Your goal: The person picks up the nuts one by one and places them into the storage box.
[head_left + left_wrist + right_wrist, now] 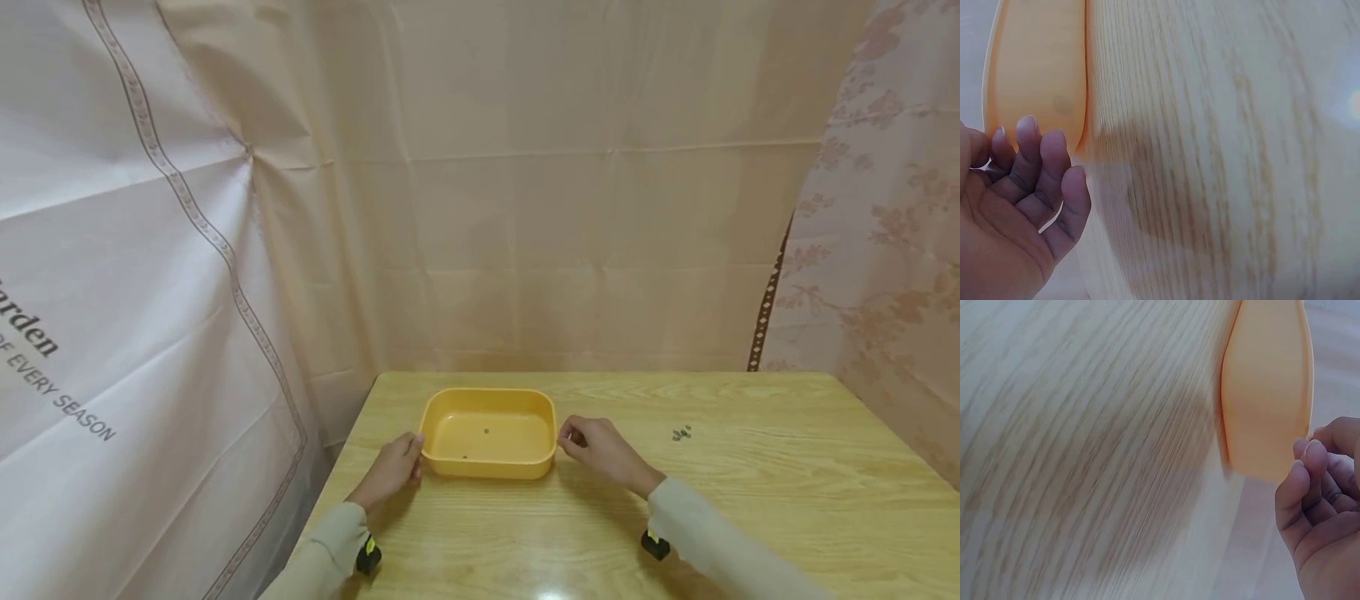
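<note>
Your left hand point(392, 471) has its fingers point(1040, 164) loosely curled against the left end of the yellow tray point(487, 467); your right hand point(600, 450), fingers point(1305, 481) curled and holding nothing, sits just beside its right end. The tray rests on the wooden counter point(750, 500).

Printed in grey on the white sheet point(112, 275) hanging at nine o'clock: the cut-off word "arden" and, below it, "OF EVERY SEASON", partly cropped.

Smooth orange plastic tray point(488, 467), glossy wood-grain table point(750, 500), creased cloth backdrop point(562, 208)
</note>
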### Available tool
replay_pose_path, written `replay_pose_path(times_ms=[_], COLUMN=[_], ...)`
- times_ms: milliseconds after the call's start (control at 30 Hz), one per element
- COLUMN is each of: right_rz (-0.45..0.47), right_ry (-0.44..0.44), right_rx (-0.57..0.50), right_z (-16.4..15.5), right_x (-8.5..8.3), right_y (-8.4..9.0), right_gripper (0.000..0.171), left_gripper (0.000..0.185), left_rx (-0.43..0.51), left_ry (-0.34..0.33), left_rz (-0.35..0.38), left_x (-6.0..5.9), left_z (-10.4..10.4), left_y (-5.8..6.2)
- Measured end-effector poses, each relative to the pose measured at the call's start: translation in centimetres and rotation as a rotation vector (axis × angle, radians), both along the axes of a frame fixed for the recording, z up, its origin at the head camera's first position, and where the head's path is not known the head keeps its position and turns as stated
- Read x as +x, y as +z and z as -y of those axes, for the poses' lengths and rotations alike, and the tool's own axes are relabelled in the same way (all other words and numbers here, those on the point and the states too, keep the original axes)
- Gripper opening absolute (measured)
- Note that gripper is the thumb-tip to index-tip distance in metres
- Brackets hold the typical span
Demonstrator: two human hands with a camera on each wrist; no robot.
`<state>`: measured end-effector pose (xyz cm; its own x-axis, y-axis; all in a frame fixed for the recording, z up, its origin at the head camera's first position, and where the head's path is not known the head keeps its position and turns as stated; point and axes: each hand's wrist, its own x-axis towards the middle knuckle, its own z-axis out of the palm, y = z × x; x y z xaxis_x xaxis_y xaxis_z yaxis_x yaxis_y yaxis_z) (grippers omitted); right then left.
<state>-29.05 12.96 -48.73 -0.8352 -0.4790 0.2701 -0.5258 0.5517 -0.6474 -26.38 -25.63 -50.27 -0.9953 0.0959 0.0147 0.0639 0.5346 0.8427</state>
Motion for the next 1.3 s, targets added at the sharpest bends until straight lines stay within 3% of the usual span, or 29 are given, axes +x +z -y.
replay_pose_path(times_ms=[333, 733, 1300], right_rz=[0.01, -0.01, -0.004], right_ry=[-0.067, -0.157, -0.267], right_rx=[0.016, 0.07, 0.086], right_z=[-2.2, -4.7, -9.8], right_x=[-0.6, -1.3, -2.2], right_y=[-0.7, -0.9, -3.0], right_gripper=[0.004, 0.005, 0.006], left_gripper=[0.035, 0.035, 0.037], left_rx=[-0.036, -0.002, 0.038], left_ry=[-0.016, -0.004, -0.022], left_rz=[-0.026, -0.006, 0.015], left_x=[0.1, 0.1, 0.0], left_z=[0.2, 0.2, 0.3], left_y=[0.0, 0.3, -0.1])
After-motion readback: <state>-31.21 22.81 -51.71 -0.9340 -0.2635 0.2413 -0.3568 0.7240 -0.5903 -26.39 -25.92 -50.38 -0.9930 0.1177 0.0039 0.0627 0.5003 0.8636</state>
